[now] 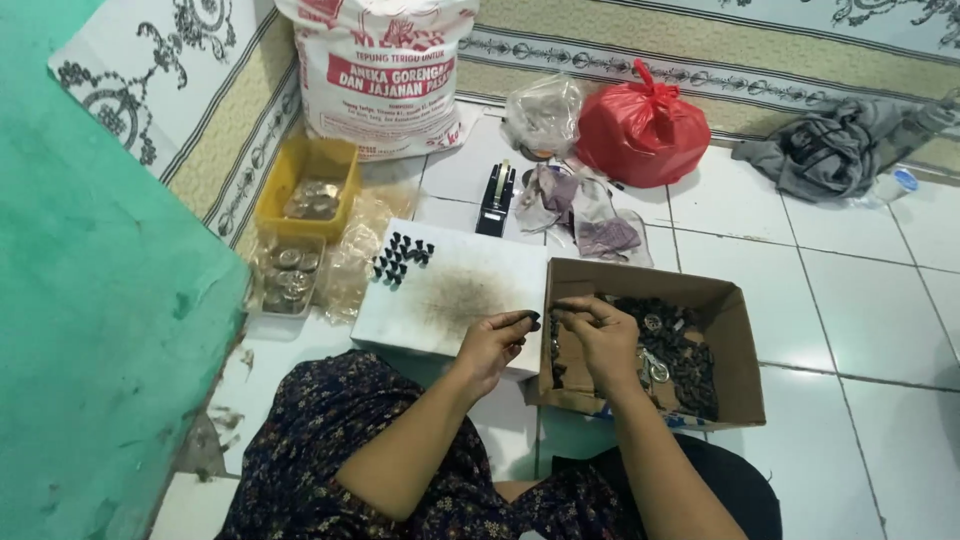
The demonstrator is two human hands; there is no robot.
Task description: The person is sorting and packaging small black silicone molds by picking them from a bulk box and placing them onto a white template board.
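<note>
You are sitting on the white tiled floor (850, 300), and both hands meet just above the left edge of the cardboard box (735, 330). Your left hand (490, 345) pinches a small black piece (531, 321) between the fingertips, the fingers closed around it. Your right hand (600, 335) is also closed in a pinch, on something dark and very small that I cannot identify. I judge that you are joining or fitting two small parts together, one unit in a long series. The next move probably needs a fine alignment of the two pieces, and then a place for the finished part.

The cardboard box holds a heap of small dark parts (685, 355), with some metal pieces among them. On the white board (450, 295) before you, finished black pieces (400, 258) stand in rows near its far left corner. At the left, a yellow tray (305, 185) and a clear tray (290, 275) both hold round metal discs. Further away are a red plastic bag (640, 130), tied shut, and a clear bag (542, 115) with dark contents.
</note>
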